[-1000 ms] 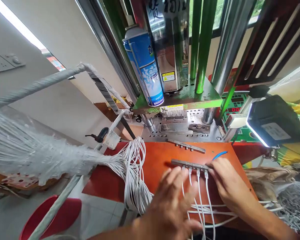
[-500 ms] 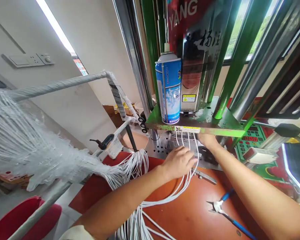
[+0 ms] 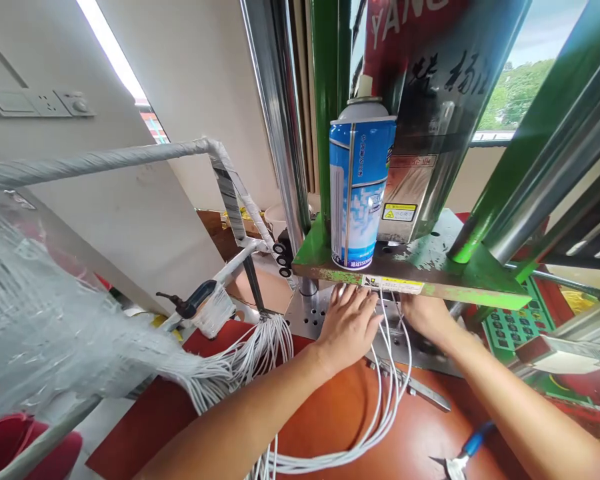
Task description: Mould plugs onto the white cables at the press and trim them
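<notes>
Green plate (image 3: pixel 475 293) above white cables (image 3: pixel 330 460)

Slim, smooth and looped, the cables curve up beneath the plate's front edge. The left hand (image 3: pixel 350 327) is now closer to that edge than before. The cables pass between the hands, beside the left fingers, slightly parted, grip unclear. Under the plate, the right hand's (image 3: pixel 423 313) fingers are hidden; their grip cannot be told.

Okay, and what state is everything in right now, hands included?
Left hand: palm down, fingers extended.
Right hand: reaching under the green plate, fingers hidden.
Loose white cables: curving in loops over the table, ends hidden.
Cable bundle: wrapped in clear plastic.
Spray can: upright on the plate, cap off.
Metal bar: lying on the table.
Blue-handled pliers: lying down, partly out of view.
</notes>
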Tool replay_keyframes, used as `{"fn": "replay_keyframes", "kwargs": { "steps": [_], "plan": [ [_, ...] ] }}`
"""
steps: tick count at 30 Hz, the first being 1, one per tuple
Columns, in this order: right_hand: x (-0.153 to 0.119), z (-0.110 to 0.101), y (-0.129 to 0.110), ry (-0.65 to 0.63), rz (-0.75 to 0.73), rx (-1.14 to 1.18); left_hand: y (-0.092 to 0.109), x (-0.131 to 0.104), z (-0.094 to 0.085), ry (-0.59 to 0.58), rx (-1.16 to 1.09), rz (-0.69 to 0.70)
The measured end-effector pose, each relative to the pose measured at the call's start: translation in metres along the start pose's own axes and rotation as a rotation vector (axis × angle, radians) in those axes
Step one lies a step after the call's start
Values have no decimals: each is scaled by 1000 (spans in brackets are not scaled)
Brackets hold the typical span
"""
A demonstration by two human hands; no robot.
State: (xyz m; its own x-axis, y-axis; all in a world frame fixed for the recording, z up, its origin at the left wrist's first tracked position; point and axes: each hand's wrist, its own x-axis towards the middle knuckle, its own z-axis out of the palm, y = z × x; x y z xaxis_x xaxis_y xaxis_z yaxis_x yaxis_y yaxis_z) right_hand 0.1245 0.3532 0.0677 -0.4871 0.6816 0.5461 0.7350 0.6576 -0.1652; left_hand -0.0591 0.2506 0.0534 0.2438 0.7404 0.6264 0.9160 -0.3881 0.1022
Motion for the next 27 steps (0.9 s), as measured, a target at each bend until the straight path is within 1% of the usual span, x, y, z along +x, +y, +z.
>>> {"fn": "replay_keyframes", "kwargs": {
  "steps": [2,4,5,7,10,13,15,23,25,27],
  "plan": [
    [-26,-1,-19,-37,-57,-33,3,-2,5,-27,10,0],
    [-47,-1,-35,-32,-112,-115,7,-4,9,-47,4,4],
    [-54,0,-42,-20,-130,-164,9,-5,11,-52,2,0],
    [-60,2,-49,-3,-139,-239,12,-5,13,-51,4,-24],
    [-53,2,-51,-28,-137,-271,14,-3,13,-65,12,-52],
    [-44,2,-51,-46,-136,-300,14,2,13,-97,24,-36],
    [-40,3,-51,-58,-129,-312,12,4,15,-97,39,-30],
    [-41,21,-50,-6,-104,-293,6,6,37,-35,125,13],
    [-37,19,-47,-1,-113,-280,7,10,36,-42,128,10],
    [-36,10,-42,9,-128,-263,8,11,26,-64,114,-3]
  ]
}}
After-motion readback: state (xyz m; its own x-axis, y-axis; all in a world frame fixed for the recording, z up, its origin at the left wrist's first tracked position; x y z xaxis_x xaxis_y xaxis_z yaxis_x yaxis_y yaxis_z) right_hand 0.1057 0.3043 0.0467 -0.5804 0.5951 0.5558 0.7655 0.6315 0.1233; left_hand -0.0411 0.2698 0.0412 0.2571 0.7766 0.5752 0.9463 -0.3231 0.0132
